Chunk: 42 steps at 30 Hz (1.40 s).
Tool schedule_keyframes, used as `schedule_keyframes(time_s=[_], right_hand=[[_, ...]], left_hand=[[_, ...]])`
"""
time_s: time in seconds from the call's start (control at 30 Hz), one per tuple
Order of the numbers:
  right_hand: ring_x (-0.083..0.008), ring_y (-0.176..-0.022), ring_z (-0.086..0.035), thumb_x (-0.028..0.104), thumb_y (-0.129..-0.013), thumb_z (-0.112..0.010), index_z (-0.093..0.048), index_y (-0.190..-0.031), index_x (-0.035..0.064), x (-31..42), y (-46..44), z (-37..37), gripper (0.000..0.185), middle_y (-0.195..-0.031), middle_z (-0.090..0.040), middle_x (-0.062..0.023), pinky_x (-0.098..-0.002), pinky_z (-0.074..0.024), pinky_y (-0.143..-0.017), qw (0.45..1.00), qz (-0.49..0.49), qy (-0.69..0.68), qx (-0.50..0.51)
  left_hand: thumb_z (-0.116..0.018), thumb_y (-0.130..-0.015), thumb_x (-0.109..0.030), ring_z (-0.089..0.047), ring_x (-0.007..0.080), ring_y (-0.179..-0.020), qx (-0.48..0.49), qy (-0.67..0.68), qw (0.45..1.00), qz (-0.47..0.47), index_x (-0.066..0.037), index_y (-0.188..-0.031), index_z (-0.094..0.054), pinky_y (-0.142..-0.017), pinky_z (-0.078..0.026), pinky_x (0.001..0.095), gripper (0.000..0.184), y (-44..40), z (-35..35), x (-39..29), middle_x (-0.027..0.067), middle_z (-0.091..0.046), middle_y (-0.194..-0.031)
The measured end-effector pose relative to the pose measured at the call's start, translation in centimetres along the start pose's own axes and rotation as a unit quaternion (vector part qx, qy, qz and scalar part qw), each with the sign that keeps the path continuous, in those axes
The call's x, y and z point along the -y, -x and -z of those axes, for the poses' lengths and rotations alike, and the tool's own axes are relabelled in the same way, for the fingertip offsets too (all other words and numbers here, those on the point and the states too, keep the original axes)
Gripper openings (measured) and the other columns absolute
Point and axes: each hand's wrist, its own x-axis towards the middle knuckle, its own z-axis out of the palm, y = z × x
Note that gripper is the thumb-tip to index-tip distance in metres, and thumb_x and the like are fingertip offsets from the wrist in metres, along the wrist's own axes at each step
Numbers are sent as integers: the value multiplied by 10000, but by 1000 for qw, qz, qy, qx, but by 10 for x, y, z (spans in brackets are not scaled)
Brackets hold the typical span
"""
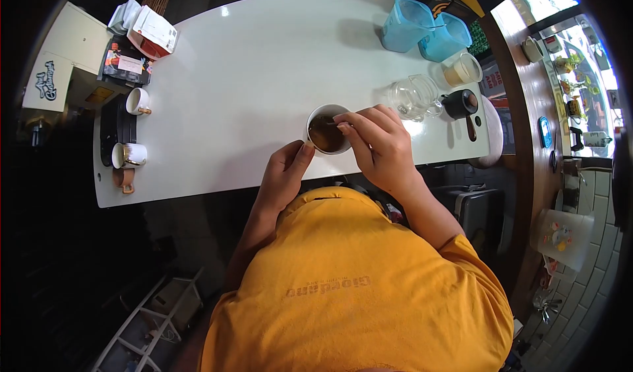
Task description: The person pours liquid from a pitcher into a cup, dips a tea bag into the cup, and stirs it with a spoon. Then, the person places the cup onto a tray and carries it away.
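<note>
Yellow shirt (349,253): foremost, below near edge of tabletop (277,69).
White cup (322,110): just inside that edge, about mid-length.
Left hand (282,174): clasping near-left side of cup.
Right hand (381,143): fingertips pinched on utensil (333,123), mostly hidden, leading left into cup.

White table (250,62) bears 2 blue containers (403,29), glassware (414,98).

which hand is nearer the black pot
Right: the right hand is left of the black pot, over the white cup; the left hand is farther left, at the cup's near side.
</note>
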Motion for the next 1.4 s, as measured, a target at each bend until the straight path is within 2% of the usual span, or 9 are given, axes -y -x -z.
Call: schedule_keyframes(time_s=[0.13, 0.2, 0.4, 0.63, 0.7, 0.9, 1.13, 1.3, 1.4], right_hand=[[-231, -685, -548, 60, -808, -646, -649, -923, 40, -1, -4, 2, 117, -767, -617, -54, -341, -435, -663, 999, -5, -28, 28], [-234, -688, -551, 65, -813, -640, -646, -905, 42, 0, -6, 4, 95, -759, -613, -55, -346, -437, -673, 998, -11, -51, 43], [-234, -757, -560, 103, -831, -629, -629, -921, 59, -3, -13, 16, 100, -802, -604, -58, -351, -436, -714, 992, 12, 16, 127], [-266, -730, -554, 60, -825, -637, -625, -924, 37, -7, -17, 15, 102, -780, -595, -81, -357, -455, -722, 995, 57, 11, 83], [-266, -727, -553, 61, -826, -635, -626, -928, 41, -9, -16, 14, 104, -781, -596, -83, -358, -458, -718, 995, 49, -21, 88], [-270, -731, -556, 58, -832, -625, -620, -913, 39, -9, -17, 19, 84, -781, -598, -88, -364, -461, -723, 989, 13, -43, 141], [-278, -735, -555, 47, -837, -609, -607, -895, 31, -9, -21, 18, 60, -773, -595, -91, -373, -461, -726, 994, 58, -4, 95], [-274, -754, -560, 49, -832, -615, -605, -910, 32, -13, -18, 19, 81, -786, -592, -97, -369, -463, -725, 986, 14, -80, 145], [-274, -746, -563, 49, -831, -614, -609, -901, 29, -13, -20, 22, 73, -804, -603, -103, -368, -468, -704, 988, 28, -31, 150]], left_hand=[[-510, -979, -368, -326, 23, -659, -5, 11, 1000, 5, 23, -903, -607, -579, -291, 200, 410, -2, -6, -3, -80, -416, -690], [-464, -991, -393, -284, 33, -586, -17, -9, 1000, -22, -43, -826, -538, -521, -241, 212, 395, -4, -10, -4, -71, -354, -653], [-517, -979, -347, -299, 28, -638, -15, 2, 1000, -3, 12, -874, -607, -557, -270, 215, 384, -6, -10, 0, -83, -390, -664], [-525, -977, -334, -298, 26, -642, -23, 8, 1000, 5, 10, -897, -618, -557, -268, 215, 365, -5, -18, -1, -86, -391, -669], [-488, -980, -401, -288, 29, -580, -26, 3, 1000, -15, -56, -810, -540, -516, -238, 210, 388, -6, -20, -2, -75, -348, -639], [-494, -975, -413, -292, 32, -579, -41, -1, 999, -14, -56, -810, -537, -521, -243, 208, 396, -8, -20, 0, -71, -356, -652], [-494, -974, -414, -299, 36, -583, -33, 8, 999, -8, -56, -818, -542, -522, -245, 208, 394, -7, -25, 1, -69, -357, -654], [-495, -974, -413, -300, 38, -582, -45, 8, 999, -19, -48, -826, -545, -521, -247, 208, 398, -8, -23, 2, -69, -358, -656], [-494, -973, -418, -300, 37, -582, -44, 2, 999, -18, -44, -830, -546, -520, -246, 207, 404, -7, -24, 2, -68, -362, -658]])
